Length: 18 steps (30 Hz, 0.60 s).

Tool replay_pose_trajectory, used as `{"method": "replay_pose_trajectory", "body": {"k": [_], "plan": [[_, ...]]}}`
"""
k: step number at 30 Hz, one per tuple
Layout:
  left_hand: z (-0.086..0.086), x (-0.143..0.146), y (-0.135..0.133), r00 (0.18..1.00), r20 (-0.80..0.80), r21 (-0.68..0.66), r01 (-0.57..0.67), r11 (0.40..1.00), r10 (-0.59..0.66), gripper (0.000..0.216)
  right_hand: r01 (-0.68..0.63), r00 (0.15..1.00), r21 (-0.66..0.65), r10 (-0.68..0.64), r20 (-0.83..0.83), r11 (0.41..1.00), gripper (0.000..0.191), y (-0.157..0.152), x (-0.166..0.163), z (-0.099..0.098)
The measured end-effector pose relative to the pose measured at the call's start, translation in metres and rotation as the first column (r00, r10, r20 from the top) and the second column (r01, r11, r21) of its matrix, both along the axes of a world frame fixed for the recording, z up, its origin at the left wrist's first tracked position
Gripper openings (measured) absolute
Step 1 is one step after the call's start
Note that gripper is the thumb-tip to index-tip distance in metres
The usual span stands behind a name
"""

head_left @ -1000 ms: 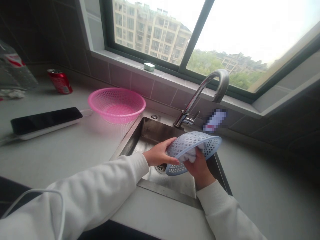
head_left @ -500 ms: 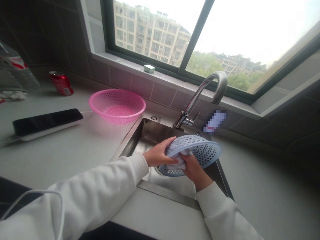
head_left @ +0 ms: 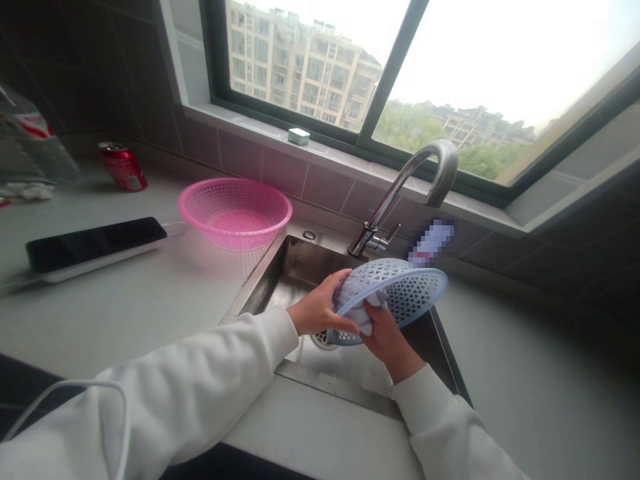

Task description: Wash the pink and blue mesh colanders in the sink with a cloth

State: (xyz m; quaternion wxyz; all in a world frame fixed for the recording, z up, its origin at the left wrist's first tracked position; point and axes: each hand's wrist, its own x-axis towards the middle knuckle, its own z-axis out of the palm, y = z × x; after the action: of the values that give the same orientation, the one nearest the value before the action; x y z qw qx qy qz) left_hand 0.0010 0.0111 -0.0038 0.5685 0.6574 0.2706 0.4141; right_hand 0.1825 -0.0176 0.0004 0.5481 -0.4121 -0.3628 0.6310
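Observation:
A light blue plastic colander [head_left: 410, 300] is held tilted above the steel sink [head_left: 305, 267], its open side toward me and to the right. My left hand [head_left: 320, 308] grips its left rim, thumb on the inner side and fingers behind the wall. Inside the colander, my right hand [head_left: 387, 337] is closed on a crumpled pale cloth [head_left: 367, 313] pressed against the inner wall near the left rim. Part of the cloth is hidden by the fingers. The sink drain [head_left: 324, 340] shows below the colander.
Behind the sink stands a chrome faucet [head_left: 400, 193]. A pink basket [head_left: 235, 213] sits on the counter to the left, near a black-topped device [head_left: 100, 243] with a cable, a red can [head_left: 123, 167] and a plastic bottle [head_left: 37, 143]. A small box [head_left: 299, 137] rests on the windowsill.
The colander has risen slightly and shifted a little right, tilting more. The right hand has moved slightly with the cloth along the inner wall.

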Motion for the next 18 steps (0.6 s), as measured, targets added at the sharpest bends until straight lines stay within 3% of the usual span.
{"method": "replay_pose_trajectory", "body": {"k": [4,8,13,18], "plan": [[-0.002,-0.004,0.005,0.995,-0.083,0.003,0.058,0.998,-0.057,0.141,0.086,0.995,0.016,-0.086,-0.041,0.996,0.036,0.004,0.012,-0.001],[-0.006,-0.004,0.006,0.99,-0.02,-0.09,0.141,0.986,-0.143,0.128,0.119,0.991,-0.007,-0.119,-0.066,0.993,0.044,0.008,0.024,0.0],[-0.005,-0.001,0.003,0.989,0.096,-0.123,0.12,0.985,-0.109,0.124,0.013,1.0,-0.019,-0.013,0.015,1.0,0.044,0.003,0.004,-0.001],[-0.002,0.0,0.002,0.989,0.069,-0.137,0.141,0.98,-0.132,0.124,0.126,0.992,0.027,-0.125,-0.034,0.992,0.038,0.009,0.014,-0.002]]}}
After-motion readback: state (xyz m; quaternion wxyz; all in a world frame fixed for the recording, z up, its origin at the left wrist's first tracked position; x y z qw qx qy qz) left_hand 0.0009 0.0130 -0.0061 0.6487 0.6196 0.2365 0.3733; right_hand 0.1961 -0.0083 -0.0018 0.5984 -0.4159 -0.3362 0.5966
